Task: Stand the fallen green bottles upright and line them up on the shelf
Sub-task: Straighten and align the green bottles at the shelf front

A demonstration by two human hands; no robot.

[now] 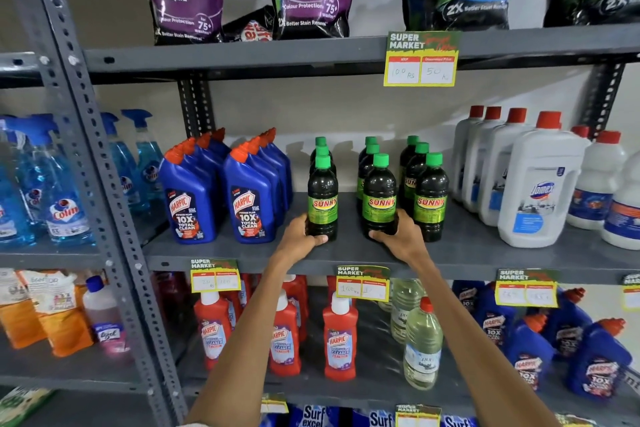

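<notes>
Several dark green bottles with green caps and "Sunny" labels stand upright on the middle grey shelf (346,250) in three short rows running front to back. My left hand (300,235) grips the base of the front bottle of the left row (322,198). My right hand (398,236) grips the base of the front bottle of the middle row (379,198). The front bottle of the right row (430,198) stands untouched just right of my right hand. No green bottle lies on its side in view.
Blue Harpic bottles (221,194) stand close on the left of the green rows, white red-capped Domex jugs (540,184) on the right. Price tags (362,282) hang on the shelf's front edge. Detergent pouches sit on the shelf above, red and clear bottles below.
</notes>
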